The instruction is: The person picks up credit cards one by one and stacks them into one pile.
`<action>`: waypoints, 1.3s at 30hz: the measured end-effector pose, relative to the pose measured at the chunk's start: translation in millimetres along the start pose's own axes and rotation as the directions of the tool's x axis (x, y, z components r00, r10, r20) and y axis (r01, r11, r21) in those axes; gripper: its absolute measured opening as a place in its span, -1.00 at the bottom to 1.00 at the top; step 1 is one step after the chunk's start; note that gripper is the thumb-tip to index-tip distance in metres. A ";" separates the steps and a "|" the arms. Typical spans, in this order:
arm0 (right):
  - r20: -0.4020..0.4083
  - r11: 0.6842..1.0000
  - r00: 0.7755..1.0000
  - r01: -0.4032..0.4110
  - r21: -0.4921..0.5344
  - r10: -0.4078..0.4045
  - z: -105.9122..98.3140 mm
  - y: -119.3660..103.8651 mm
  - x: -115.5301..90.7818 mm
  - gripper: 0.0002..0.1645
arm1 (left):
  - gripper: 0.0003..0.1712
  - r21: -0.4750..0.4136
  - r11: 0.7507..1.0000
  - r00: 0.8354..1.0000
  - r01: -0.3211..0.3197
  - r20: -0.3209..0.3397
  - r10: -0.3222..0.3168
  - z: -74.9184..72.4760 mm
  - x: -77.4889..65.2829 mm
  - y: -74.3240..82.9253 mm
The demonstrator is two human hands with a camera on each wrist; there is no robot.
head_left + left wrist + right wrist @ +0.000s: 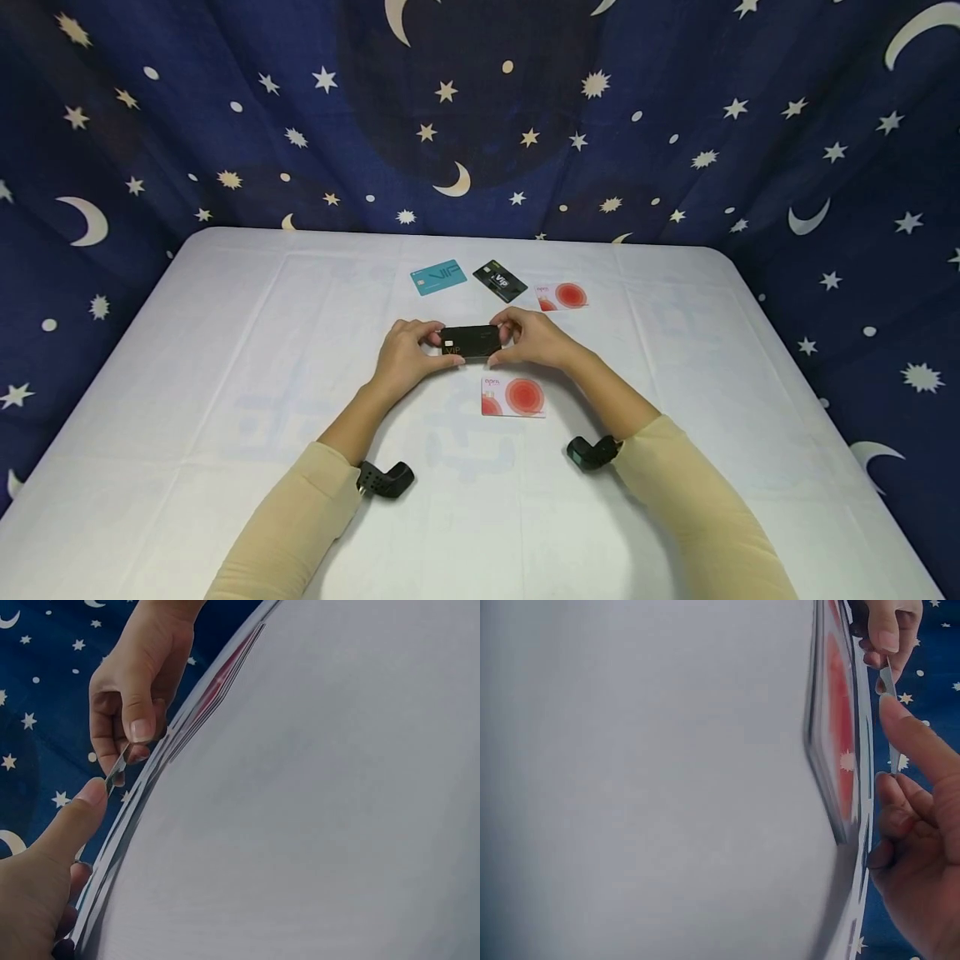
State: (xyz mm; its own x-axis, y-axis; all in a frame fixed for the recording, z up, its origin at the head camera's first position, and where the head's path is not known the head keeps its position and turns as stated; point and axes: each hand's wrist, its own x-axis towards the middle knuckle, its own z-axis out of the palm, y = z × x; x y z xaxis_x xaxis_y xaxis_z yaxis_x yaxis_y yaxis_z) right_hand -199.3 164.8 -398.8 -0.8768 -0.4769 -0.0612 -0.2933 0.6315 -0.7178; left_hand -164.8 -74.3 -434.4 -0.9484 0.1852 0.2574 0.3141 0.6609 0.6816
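Observation:
Between both hands is a black card (471,340) marked VIP, with a chip at its left side. My left hand (407,353) pinches its left end, thumb at the near edge and fingers at the far edge. The right hand (534,340) pinches the opposite end the same way. Seen from both wrists, the black card (892,724) appears almost edge-on, raised above the table. Just nearer to me lies a white card (513,396) with red circles; in the right wrist view it looks like a small stack of cards (832,735).
Behind the hands lie a teal card (438,277), a black VIP card (500,282) and another white card with red circles (562,296). They rest on a white-covered table (300,517). A dark blue curtain (480,117) with moons and stars hangs along the far edge.

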 end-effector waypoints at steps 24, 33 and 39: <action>-0.040 0.999 0.999 -0.028 -0.027 0.027 -9.1 -5.8 -49.0 -0.26 | -0.28 -0.017 0.996 0.996 -0.091 0.018 0.091 7.8 -16.8 25.4; -0.046 0.999 0.999 -0.028 -0.035 0.027 -10.8 -2.2 -67.1 -0.27 | -0.29 0.009 0.989 0.989 -0.147 0.013 0.147 14.4 -23.3 35.0; -0.068 0.999 0.997 -0.027 -0.035 0.025 -8.9 -1.6 -78.2 -0.29 | -0.30 0.018 0.986 0.986 -0.164 0.012 0.164 17.2 -28.2 40.6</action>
State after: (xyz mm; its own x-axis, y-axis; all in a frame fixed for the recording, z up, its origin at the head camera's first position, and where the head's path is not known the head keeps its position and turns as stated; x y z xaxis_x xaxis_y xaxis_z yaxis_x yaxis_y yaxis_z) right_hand -133.7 206.5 -386.7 -0.9078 -0.4183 -0.0318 -0.2822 0.6651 -0.6914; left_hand -126.0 -40.2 -425.8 -0.8847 0.2993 0.3574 0.4642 0.6350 0.6175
